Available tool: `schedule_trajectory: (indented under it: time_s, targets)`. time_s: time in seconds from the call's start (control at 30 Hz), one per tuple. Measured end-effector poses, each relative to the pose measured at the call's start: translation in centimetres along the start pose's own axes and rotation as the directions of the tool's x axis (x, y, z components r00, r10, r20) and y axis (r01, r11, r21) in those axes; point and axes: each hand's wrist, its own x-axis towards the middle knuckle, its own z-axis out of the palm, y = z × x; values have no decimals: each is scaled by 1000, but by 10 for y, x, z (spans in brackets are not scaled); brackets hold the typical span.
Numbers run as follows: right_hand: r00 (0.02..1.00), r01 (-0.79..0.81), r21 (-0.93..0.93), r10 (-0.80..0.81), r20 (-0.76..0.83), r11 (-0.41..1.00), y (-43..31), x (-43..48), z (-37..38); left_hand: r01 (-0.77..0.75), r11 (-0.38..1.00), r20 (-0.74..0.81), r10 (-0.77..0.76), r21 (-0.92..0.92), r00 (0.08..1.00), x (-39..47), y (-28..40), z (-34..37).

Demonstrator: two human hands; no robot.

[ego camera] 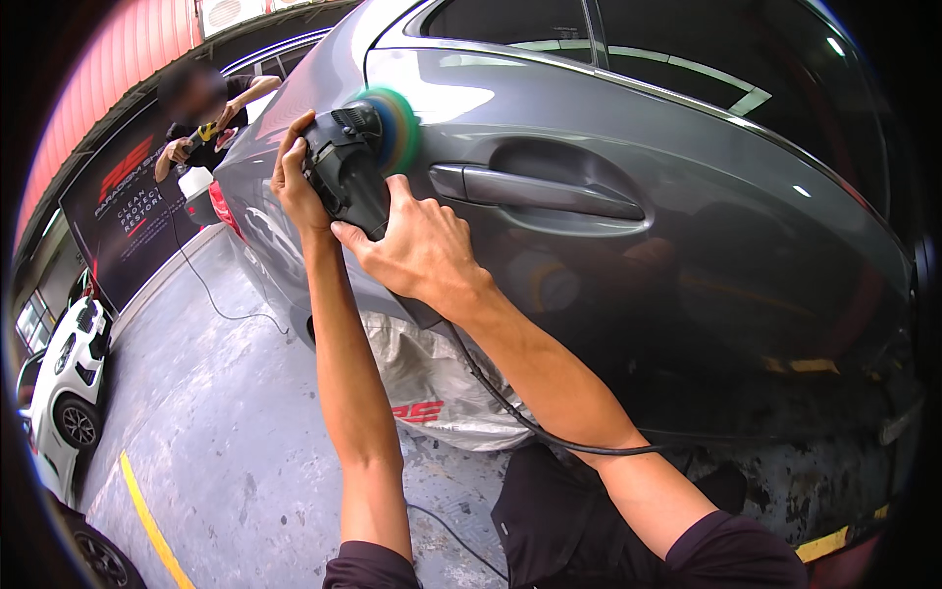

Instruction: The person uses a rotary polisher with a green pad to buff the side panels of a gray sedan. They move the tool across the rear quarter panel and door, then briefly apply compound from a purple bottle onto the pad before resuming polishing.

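Observation:
A black corded rotary polisher (353,166) is held in both hands against a dark grey car. Its green-edged foam pad (397,131), blurred as if spinning, meets the rear panel just left of the car door handle (548,193). Around the left side of the polisher's head curves my left hand (300,177). My right hand (423,247) grips the polisher's body from the right, below the pad. The power cord (508,405) leaves the handle's lower end and passes over my right forearm. The grey car's door panel (589,309) shows reflections.
A person (199,103) at the car's rear holds another power tool (202,134). A whitish cover (441,383) drapes over the wheel. A thin cord lies on the grey floor (243,442). A white car (70,375) stands at the left.

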Motion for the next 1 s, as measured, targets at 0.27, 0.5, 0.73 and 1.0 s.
schedule_trajectory:
  time_s: [0.27,0.5,0.73,1.0]
  targets:
    - [1000,4,37,-4,-2,999,4,-1,5,-47,998,35,45,45,998,0,-3,-5]
    - [1000,0,34,-1,19,999,11,-9,8,-32,998,33,30,61,999,-15,1,-6]
    - [996,-2,62,-3,86,998,24,-40,14,-43,990,5,43,136,999,-57,6,-16]
    - [999,30,37,-32,39,999,26,-43,10,-51,991,-7,52,121,999,-61,8,-9]
